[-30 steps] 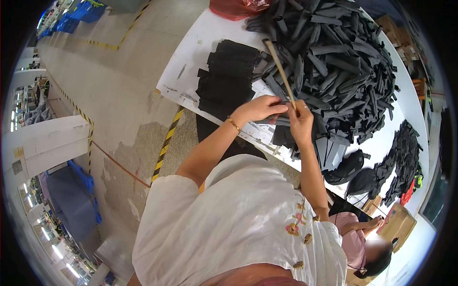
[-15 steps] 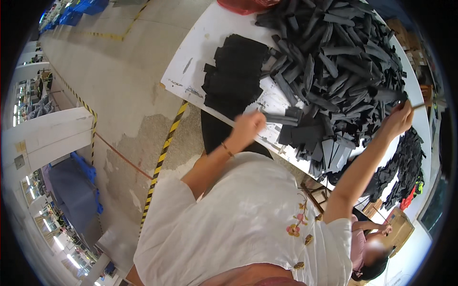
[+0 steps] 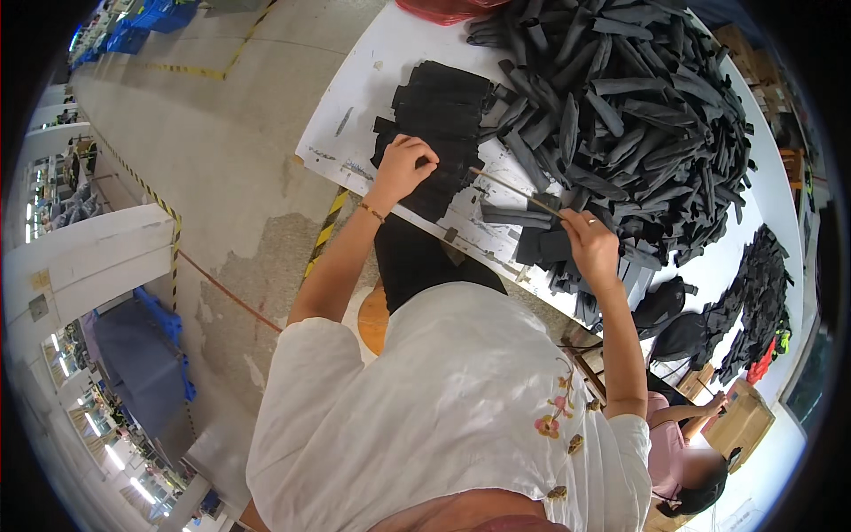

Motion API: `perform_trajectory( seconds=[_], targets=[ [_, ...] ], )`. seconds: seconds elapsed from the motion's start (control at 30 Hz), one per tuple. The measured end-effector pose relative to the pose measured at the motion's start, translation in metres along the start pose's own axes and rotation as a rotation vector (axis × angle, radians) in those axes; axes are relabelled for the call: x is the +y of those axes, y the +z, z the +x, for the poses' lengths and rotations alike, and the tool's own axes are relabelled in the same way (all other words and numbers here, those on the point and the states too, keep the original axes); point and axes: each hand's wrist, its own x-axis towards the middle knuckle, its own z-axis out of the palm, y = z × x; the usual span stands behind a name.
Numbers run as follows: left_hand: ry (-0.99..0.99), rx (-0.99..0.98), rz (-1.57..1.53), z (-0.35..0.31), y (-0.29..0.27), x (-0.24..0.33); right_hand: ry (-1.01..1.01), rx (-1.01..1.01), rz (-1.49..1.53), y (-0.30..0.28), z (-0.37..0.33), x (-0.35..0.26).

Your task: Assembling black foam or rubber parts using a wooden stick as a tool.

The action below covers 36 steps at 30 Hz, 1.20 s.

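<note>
Head view | our right hand grips a stick | our left hand curls over strips; whether gripping, we can't tell | best keep strips flat, aligned

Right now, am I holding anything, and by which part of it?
Your right hand holds the thin stick by its near end. Your left hand is at the laid-out black pieces; whether it grips one cannot be told.

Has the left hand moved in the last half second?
Yes: against the white table, the left hand moved leftward and forward, over the black row.
</note>
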Motion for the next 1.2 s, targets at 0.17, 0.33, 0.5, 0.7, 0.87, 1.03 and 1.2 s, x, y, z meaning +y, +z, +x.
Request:
perform_trajectory(
  seconds=[0.17,0.33,0.5,0.7,0.87,1.03,1.2],
  targets=[
    [-0.083,-0.105,-0.116,0.008,-0.014,0.005,-0.074,0.052,-0.025,0.009,0.007,-0.007],
    [-0.068,-0.074,-0.165,0.016,-0.011,0.024,-0.164,0.065,-0.070,0.022,0.016,-0.009],
    [0.093,-0.065,-0.176,0.024,0.002,0.081,0.026,0.025,0.223,0.053,0.030,-0.045],
    [-0.491,0.540,-1.565,0.006,0.017,0.080,0.471,-0.200,1.123,0.086,0.016,-0.063],
    [-0.820,0.555,-1.991,0.006,0.071,0.109,0.454,0.003,0.861,0.103,0.015,-0.083],
    [-0.923,0.687,-1.764,0.032,0.048,0.114,0.391,0.079,0.613,0.093,-0.008,-0.089],
    [-0.841,0.811,-1.578,0.037,0.045,0.088,0.314,-0.046,0.418,0.075,-0.059,-0.078]
  ],
)
